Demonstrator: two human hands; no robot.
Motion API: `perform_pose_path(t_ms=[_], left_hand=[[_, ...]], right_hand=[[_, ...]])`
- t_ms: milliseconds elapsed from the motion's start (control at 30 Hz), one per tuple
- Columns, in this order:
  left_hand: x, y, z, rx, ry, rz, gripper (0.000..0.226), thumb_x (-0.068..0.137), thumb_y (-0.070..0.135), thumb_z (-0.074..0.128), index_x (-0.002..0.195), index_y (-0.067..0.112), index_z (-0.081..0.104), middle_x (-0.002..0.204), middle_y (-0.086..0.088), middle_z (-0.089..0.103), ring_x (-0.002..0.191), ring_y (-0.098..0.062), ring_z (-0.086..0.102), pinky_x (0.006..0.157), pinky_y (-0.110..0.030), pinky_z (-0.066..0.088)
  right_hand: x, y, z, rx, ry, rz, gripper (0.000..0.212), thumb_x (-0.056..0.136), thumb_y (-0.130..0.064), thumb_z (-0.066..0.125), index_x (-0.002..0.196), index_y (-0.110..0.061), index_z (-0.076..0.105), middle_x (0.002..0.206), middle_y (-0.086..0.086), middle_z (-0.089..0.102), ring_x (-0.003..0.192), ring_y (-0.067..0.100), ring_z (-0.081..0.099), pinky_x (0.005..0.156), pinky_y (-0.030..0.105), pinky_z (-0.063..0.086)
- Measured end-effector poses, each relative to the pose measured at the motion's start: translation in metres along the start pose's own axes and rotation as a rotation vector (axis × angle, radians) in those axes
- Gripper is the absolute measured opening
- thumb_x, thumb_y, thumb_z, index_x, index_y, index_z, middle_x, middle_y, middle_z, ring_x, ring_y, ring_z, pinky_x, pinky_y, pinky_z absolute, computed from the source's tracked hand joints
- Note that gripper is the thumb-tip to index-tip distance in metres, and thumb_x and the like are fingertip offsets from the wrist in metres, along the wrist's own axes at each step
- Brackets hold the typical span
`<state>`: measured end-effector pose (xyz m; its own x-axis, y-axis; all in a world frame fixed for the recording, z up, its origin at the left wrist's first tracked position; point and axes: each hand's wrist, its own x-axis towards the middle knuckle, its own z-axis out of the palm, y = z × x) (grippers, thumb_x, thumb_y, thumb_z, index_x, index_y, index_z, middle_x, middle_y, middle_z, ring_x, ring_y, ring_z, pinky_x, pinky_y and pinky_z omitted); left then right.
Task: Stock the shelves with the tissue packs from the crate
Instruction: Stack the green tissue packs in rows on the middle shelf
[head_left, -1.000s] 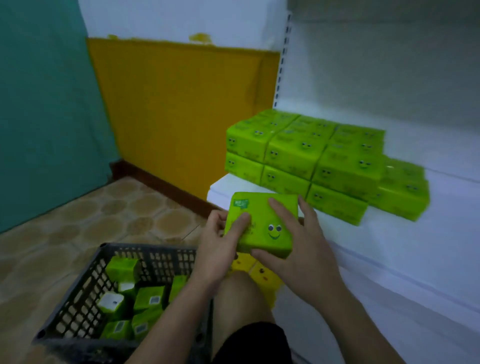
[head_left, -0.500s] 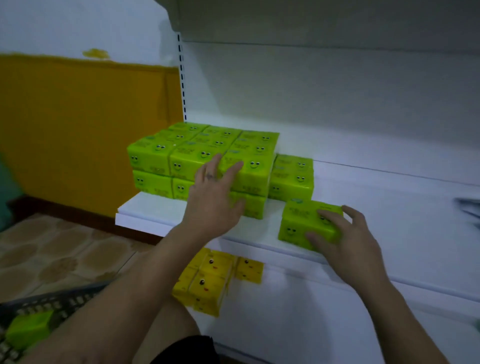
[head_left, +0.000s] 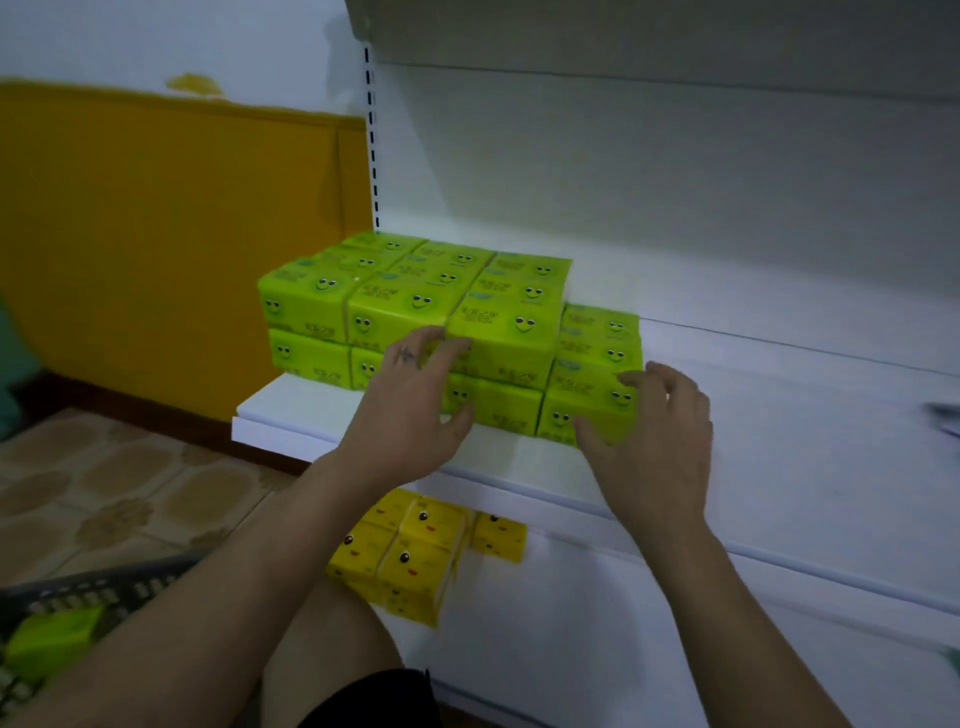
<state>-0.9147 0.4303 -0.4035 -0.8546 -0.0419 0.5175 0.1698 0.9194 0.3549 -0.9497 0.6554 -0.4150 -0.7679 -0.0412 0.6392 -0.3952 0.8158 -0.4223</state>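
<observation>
Green tissue packs (head_left: 415, 306) printed with smiling faces stand two layers high at the left end of a white shelf (head_left: 779, 441), and we look down on them as a person's two bare hands work at the front of the stack. The left hand (head_left: 410, 415) lies against the front row, fingers spread and only lightly bent, their tips touching the line where upper and lower packs meet; it has hold of nothing. The right hand (head_left: 660, 441) grips the end pack (head_left: 582, 410), with the thumb on the front face and the fingers curled over the right side. That pack sits on the shelf at the front of a single-layer row just right of the stack, touching the lower front pack beside it and the pack behind it. Beneath the shelf we make out yellow packs (head_left: 410, 556) stacked together. In the bottom left corner the dark crate (head_left: 104, 582) stands on the tiled floor (head_left: 104, 483) with one green pack (head_left: 47, 644) showing inside; blur hides whatever else it holds. Behind it all runs a yellow wall (head_left: 156, 234).
</observation>
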Motion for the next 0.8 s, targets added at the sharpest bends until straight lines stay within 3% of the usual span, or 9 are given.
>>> perform_pose_path(t_ms=[67,167,300,400,500,733,800], left_hand=[[-0.014,-0.012,-0.002,-0.012,0.060,-0.072,0.062,0.078,0.045,0.052,0.132,0.014,0.052,0.133,-0.015,0.044,0.122,-0.035,0.039,0.093,-0.048,0.044],[-0.041,-0.041,-0.005,-0.037,0.113,-0.160,0.058,0.077,0.049,0.047,0.122,0.013,0.057,0.120,-0.013,0.050,0.110,-0.036,0.046,0.085,-0.050,0.045],[-0.094,-0.106,-0.020,0.009,0.150,-0.337,0.052,0.077,0.047,0.048,0.116,0.014,0.060,0.112,-0.011,0.053,0.101,-0.034,0.050,0.081,-0.048,0.046],[-0.141,-0.159,-0.034,0.087,0.094,-0.577,0.041,0.083,0.041,0.058,0.118,0.018,0.056,0.115,-0.006,0.053,0.109,-0.030,0.049,0.087,-0.040,0.043],[-0.187,-0.209,-0.038,0.083,-0.001,-0.846,0.038,0.090,0.037,0.061,0.124,0.021,0.052,0.124,-0.001,0.051,0.117,-0.023,0.045,0.092,-0.036,0.044],[-0.269,-0.307,-0.003,-0.011,-0.139,-1.274,0.049,0.084,0.037,0.068,0.124,0.013,0.055,0.124,-0.010,0.059,0.114,-0.028,0.056,0.092,-0.036,0.048],[-0.284,-0.333,0.020,-0.076,-0.186,-1.359,0.052,0.083,0.039,0.068,0.126,0.013,0.053,0.127,-0.010,0.058,0.115,-0.028,0.056,0.094,-0.038,0.049]], right_hand=[[-0.025,-0.034,0.005,0.158,0.037,-0.124,0.038,0.073,-0.034,0.072,0.105,-0.015,0.062,0.108,0.003,0.060,0.099,0.021,0.057,0.079,0.033,0.044],[-0.055,-0.090,0.030,0.323,-0.205,-0.197,0.028,0.077,-0.037,0.067,0.101,-0.026,0.059,0.096,-0.010,0.061,0.080,0.006,0.058,0.065,0.025,0.044],[-0.077,-0.150,0.091,0.327,-0.545,-0.332,0.028,0.085,-0.035,0.058,0.110,-0.023,0.057,0.106,-0.004,0.059,0.092,0.020,0.061,0.071,0.036,0.049],[-0.094,-0.186,0.144,0.273,-0.754,-0.432,0.032,0.090,-0.036,0.055,0.119,-0.023,0.055,0.118,-0.001,0.056,0.103,0.022,0.059,0.078,0.035,0.046],[-0.112,-0.219,0.194,0.215,-0.974,-0.494,0.029,0.092,-0.038,0.053,0.116,-0.023,0.054,0.115,0.001,0.056,0.105,0.025,0.057,0.075,0.033,0.044],[-0.134,-0.282,0.314,0.120,-1.399,-0.541,0.042,0.096,-0.036,0.053,0.135,-0.023,0.047,0.123,0.001,0.061,0.103,0.025,0.060,0.076,0.034,0.048],[-0.140,-0.286,0.351,0.098,-1.481,-0.466,0.044,0.096,-0.032,0.053,0.139,-0.023,0.045,0.127,0.001,0.060,0.108,0.025,0.058,0.077,0.034,0.047]])
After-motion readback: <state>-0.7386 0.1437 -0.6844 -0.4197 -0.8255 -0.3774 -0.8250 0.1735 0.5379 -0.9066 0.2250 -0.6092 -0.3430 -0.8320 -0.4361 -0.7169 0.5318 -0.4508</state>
